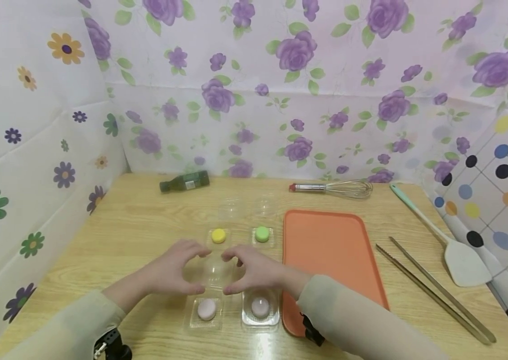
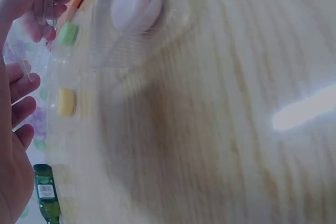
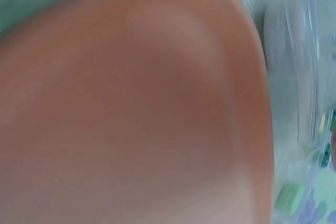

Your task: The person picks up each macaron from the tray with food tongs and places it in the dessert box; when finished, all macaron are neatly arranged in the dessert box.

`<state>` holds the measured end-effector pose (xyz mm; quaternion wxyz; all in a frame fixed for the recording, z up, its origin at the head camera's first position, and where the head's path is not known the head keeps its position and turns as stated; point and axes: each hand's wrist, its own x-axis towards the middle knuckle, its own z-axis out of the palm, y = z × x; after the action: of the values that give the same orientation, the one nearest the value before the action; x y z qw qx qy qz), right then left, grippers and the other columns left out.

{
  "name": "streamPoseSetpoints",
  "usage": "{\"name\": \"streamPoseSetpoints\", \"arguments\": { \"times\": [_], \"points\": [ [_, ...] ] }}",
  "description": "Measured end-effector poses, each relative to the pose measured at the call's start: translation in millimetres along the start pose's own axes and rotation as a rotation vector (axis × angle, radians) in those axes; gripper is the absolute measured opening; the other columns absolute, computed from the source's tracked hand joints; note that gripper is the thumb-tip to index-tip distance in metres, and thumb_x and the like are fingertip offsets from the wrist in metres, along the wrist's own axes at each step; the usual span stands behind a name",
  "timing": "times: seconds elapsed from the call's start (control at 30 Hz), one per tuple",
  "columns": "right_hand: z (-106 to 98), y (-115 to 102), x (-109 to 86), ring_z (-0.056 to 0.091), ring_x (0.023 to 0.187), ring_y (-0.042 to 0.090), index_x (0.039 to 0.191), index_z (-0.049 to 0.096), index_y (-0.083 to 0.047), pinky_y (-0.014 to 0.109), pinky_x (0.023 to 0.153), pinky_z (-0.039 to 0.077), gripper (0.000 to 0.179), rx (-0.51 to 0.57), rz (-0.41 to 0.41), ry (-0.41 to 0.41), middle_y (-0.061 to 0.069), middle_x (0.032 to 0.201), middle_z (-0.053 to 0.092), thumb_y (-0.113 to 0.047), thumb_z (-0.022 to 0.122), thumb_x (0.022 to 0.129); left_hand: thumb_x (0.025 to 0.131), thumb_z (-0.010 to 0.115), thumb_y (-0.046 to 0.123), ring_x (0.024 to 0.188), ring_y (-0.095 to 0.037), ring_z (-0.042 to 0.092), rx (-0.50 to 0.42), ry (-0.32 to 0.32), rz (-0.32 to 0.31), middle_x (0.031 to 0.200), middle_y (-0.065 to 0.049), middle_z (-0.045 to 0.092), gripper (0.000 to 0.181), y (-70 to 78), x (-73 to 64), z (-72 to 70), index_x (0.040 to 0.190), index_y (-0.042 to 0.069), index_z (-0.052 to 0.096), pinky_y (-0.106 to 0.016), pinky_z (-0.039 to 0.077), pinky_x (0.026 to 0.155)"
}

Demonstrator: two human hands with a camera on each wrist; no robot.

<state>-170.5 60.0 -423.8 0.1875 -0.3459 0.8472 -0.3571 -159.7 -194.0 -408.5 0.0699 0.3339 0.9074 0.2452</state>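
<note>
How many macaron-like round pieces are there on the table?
4. Far row: yellow piece on the left, green piece on the right. Near row: left pale pink piece, right pale pink piece. None appears hidden.

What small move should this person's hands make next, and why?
Probably lower the clear lid onto the front-left tray: the left hand and right hand hold it between them near that tray, whose pale pink disc seems uncovered.

Passage lies open between bottle (image 1: 185, 181) and whisk (image 1: 331, 188), with clear lids (image 1: 265, 205) blocking the front.
</note>
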Motion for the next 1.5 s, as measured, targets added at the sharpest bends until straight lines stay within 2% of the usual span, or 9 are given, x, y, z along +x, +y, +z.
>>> {"name": "streamPoseSetpoints", "arguments": {
  "times": [0.07, 0.23, 0.47, 0.6, 0.77, 0.93, 1.17, 1.4, 1.5],
  "points": [
    [3.6, -3.7, -0.5, 0.047, 0.111, 0.015, 0.135, 0.045, -0.011, 0.03, 0.093, 0.04, 0.08, -0.109, -0.021, 0.002, -0.002, 0.128, 0.05, -0.049, 0.076, 0.072, 0.066, 0.079, 0.046, 0.116, -0.024, 0.041, 0.027, -0.011, 0.014, 0.123, -0.001, 0.051, 0.081, -0.6, -3.0, 1.3, 0.131, 0.007, 0.05, -0.05, 0.038, 0.094],
    [14.2, -15.0, -2.5, 0.041, 0.116, 0.017, 0.131, 0.049, -0.013, 0.039, 0.1, 0.031, 0.079, -0.368, -0.048, 0.013, -0.004, 0.124, 0.052, -0.058, 0.073, 0.07, 0.06, 0.08, 0.049, 0.109, -0.019, 0.042, 0.073, -0.023, 0.052, 0.117, 0.003, 0.05, 0.085, -1.2, -12.2, 7.4, 0.129, 0.008, 0.051, -0.046, 0.039, 0.09],
    [27.2, -26.8, -8.7, 0.043, 0.111, 0.012, 0.131, 0.049, -0.019, 0.029, 0.086, 0.034, 0.082, -0.656, -0.1, -0.02, -0.008, 0.124, 0.051, -0.07, 0.064, 0.069, 0.055, 0.081, 0.053, 0.106, -0.014, 0.042, 0.135, -0.031, 0.094, 0.116, 0.005, 0.049, 0.091, 0.3, -33.3, 19.1, 0.128, 0.008, 0.051, -0.045, 0.039, 0.089],
    [33.3, -29.2, -10.4, 0.043, 0.109, 0.011, 0.13, 0.05, -0.019, 0.027, 0.084, 0.033, 0.082, -0.754, -0.137, -0.028, -0.009, 0.122, 0.053, -0.072, 0.061, 0.069, 0.053, 0.08, 0.059, 0.107, -0.013, 0.041, 0.177, -0.031, 0.113, 0.118, 0.007, 0.047, 0.094, 0.2, -43.0, 25.4, 0.128, 0.01, 0.051, -0.044, 0.038, 0.09],
    [38.6, -28.5, -9.8, 0.043, 0.103, 0.009, 0.128, 0.052, -0.019, 0.026, 0.08, 0.032, 0.082, -0.798, -0.153, -0.03, -0.01, 0.117, 0.053, -0.073, 0.062, 0.068, 0.054, 0.08, 0.059, 0.108, -0.013, 0.041, 0.216, -0.031, 0.126, 0.118, 0.007, 0.046, 0.092, -1.4, -45.7, 31.1, 0.127, 0.011, 0.051, -0.044, 0.037, 0.092],
    [40.4, -27.6, -8.8, 0.042, 0.102, 0.009, 0.127, 0.053, -0.02, 0.025, 0.078, 0.032, 0.081, -0.828, -0.16, -0.036, -0.01, 0.116, 0.054, -0.074, 0.062, 0.067, 0.056, 0.079, 0.057, 0.108, -0.012, 0.042, 0.217, -0.035, 0.116, 0.117, 0.008, 0.047, 0.087, -1.9, -45.2, 32.5, 0.125, 0.012, 0.051, -0.043, 0.037, 0.093],
    [39.9, -28.3, -8.1, 0.043, 0.101, 0.009, 0.125, 0.053, -0.021, 0.026, 0.078, 0.032, 0.079, -0.81, -0.136, -0.046, -0.01, 0.114, 0.054, -0.072, 0.064, 0.066, 0.064, 0.076, 0.057, 0.102, -0.009, 0.042, 0.198, -0.002, 0.132, 0.112, 0.011, 0.048, 0.073, -1.1, -43.5, 30.9, 0.12, 0.016, 0.054, -0.04, 0.04, 0.088],
    [38.5, -29.7, -7.2, 0.044, 0.102, 0.009, 0.126, 0.054, -0.02, 0.027, 0.08, 0.033, 0.079, -0.76, -0.103, -0.066, -0.01, 0.115, 0.054, -0.075, 0.056, 0.07, 0.065, 0.075, 0.058, 0.101, -0.01, 0.042, 0.209, -0.057, 0.115, 0.113, 0.01, 0.048, 0.071, -2.7, -40.6, 30.1, 0.12, 0.016, 0.057, -0.04, 0.04, 0.086],
    [37.5, -30.2, -6.7, 0.044, 0.103, 0.01, 0.126, 0.054, -0.02, 0.027, 0.081, 0.034, 0.077, -0.763, -0.093, -0.071, -0.009, 0.116, 0.055, -0.074, 0.058, 0.071, 0.065, 0.075, 0.058, 0.103, -0.011, 0.043, 0.214, -0.068, 0.111, 0.115, 0.008, 0.049, 0.073, -2.5, -38.1, 29.7, 0.12, 0.015, 0.057, -0.041, 0.039, 0.087]
  ]
}}
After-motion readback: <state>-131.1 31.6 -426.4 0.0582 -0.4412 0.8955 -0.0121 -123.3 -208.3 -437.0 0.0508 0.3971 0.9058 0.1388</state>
